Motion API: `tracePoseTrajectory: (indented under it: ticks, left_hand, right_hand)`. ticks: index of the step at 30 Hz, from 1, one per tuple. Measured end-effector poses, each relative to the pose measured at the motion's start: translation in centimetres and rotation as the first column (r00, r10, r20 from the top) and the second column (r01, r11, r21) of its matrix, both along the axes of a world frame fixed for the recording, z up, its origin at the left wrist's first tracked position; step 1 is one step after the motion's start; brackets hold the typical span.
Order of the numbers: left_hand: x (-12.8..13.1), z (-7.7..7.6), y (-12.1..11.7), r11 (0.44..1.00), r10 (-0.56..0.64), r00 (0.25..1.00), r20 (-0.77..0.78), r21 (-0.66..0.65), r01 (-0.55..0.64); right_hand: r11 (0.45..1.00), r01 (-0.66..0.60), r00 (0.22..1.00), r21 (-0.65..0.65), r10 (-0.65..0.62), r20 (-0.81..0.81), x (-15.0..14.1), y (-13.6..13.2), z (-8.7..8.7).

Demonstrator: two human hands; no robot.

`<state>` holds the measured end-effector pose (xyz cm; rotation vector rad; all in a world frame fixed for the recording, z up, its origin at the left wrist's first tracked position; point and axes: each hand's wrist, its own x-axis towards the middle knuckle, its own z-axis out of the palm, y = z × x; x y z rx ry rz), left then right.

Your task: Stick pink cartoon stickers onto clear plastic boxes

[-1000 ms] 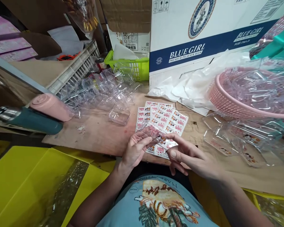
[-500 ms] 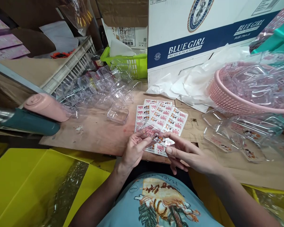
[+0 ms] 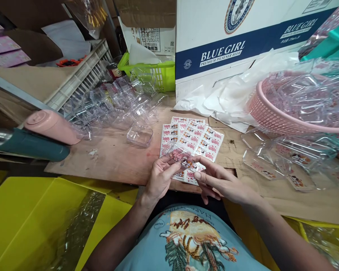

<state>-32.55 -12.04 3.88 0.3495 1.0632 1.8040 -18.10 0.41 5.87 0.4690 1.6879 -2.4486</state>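
Note:
A clear plastic lid (image 3: 178,154) with pink lettering and a cartoon cat on it is pinched by its left end in my left hand (image 3: 161,176), thumb on top. At the lid's right end, my right hand (image 3: 220,180) has its thumb and index finger closed on the edge; the other fingers curl below. A pale, shiny bit shows by those fingertips, too small to make out. Beneath the lid lie fanned sticker sheets (image 3: 210,140) with rows of the same print, partly covered by my hands. One clear plastic box (image 3: 139,136) sits on the table left of the sheets.
Clear boxes (image 3: 110,103) are heaped at the back left, near a green basket (image 3: 166,75). Two bottles, one pink (image 3: 52,126) and one teal (image 3: 36,145), lie at left. Stickered clear pieces (image 3: 265,165) lie at right below a full pink basket (image 3: 274,114).
My right thumb has come in toward the index finger at the lid's right end. The lid has tilted slightly, and a shiny pale bit appeared by the right fingertips. The view has shifted a little.

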Motion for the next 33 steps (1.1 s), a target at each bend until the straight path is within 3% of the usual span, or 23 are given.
tracePoseTrajectory:
  ticks: [11, 28, 33]
  left_hand:
    - [-0.07, -0.38, 0.03, 0.999, 0.037, 0.999, 0.014, -0.005, -0.037]
    - [-0.13, -0.60, -0.22, 1.000, 0.025, 0.999, 0.025, 0.005, -0.025]
    - [0.20, -0.92, 0.29, 0.986, 0.163, 0.986, 0.030, -0.035, -0.162]
  right_hand:
    - [0.998, 0.031, 0.999, -0.056, -0.033, -0.035, -0.01, -0.31, 0.50]
    - [0.996, 0.050, 0.999, 0.079, -0.051, 0.007, -0.27, -0.35, -0.06]
    - [0.987, 0.085, 0.995, 0.139, -0.090, 0.032, -0.60, -0.75, 0.21]
